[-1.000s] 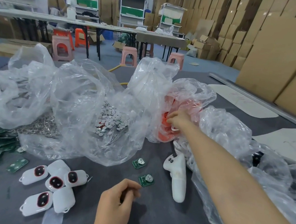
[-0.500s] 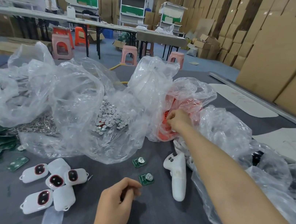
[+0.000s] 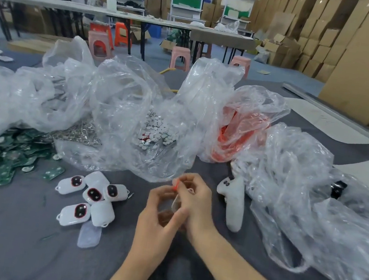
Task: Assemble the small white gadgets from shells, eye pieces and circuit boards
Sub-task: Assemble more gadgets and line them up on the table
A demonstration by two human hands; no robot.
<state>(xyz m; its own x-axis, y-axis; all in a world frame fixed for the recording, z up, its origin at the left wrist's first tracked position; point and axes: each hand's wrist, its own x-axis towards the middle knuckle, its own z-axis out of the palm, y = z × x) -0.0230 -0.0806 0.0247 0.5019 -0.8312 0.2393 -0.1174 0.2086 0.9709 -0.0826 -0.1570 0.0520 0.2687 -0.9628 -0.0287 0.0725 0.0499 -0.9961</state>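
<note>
orange piece (image 3: 175, 184) between the hands (image 3: 160, 213) (image 3: 195, 204)

Bare grey table (image 3: 7, 245) near left. Assembled gadgets (image 3: 92, 194) left of centre; plastic bags (image 3: 120, 111) wall off far side; white controller (image 3: 233, 201) right.

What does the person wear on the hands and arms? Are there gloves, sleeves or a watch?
Nothing shows. The left hand and right hand are without gloves, and both forearms are bare down to the picture's edge: no sleeve, watch or bracelet is visible.
</note>
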